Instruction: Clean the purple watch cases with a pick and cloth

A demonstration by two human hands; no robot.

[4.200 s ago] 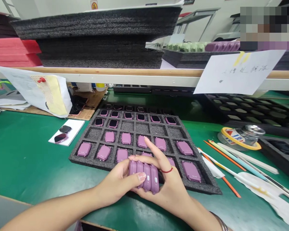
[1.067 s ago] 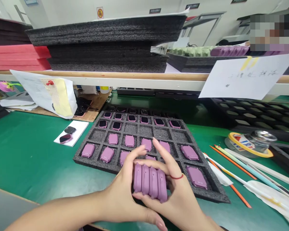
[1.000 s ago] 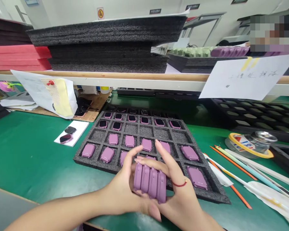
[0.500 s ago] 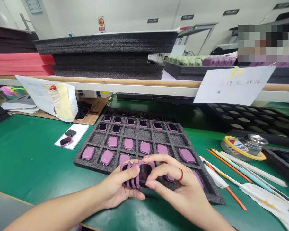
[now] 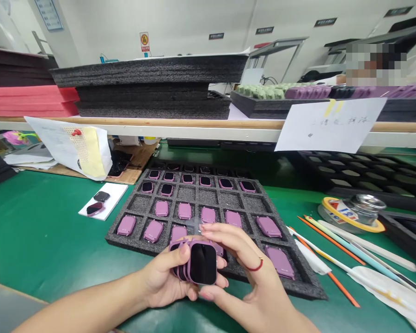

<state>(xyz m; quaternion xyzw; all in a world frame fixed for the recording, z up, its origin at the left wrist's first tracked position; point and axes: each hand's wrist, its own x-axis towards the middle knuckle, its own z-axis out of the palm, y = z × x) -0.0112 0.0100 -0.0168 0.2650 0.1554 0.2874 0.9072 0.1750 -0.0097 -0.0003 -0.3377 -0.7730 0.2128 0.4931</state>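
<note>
Your left hand (image 5: 161,280) clasps a stack of purple-framed smartwatches (image 5: 203,264); your right hand (image 5: 260,287) curves half-open beside it, contact unclear.

Rear watches (image 5: 183,273) half-hidden behind front watch (image 5: 203,263)

A glossy green tabletop (image 5: 48,236) spread beneath a wood-edged white shelf (image 5: 180,132); behind rose a pale wall (image 5: 187,23) with small dark signs (image 5: 216,36) and a red-and-yellow notice (image 5: 144,41), while a grey metal frame (image 5: 280,45) stood farther back at right
</note>
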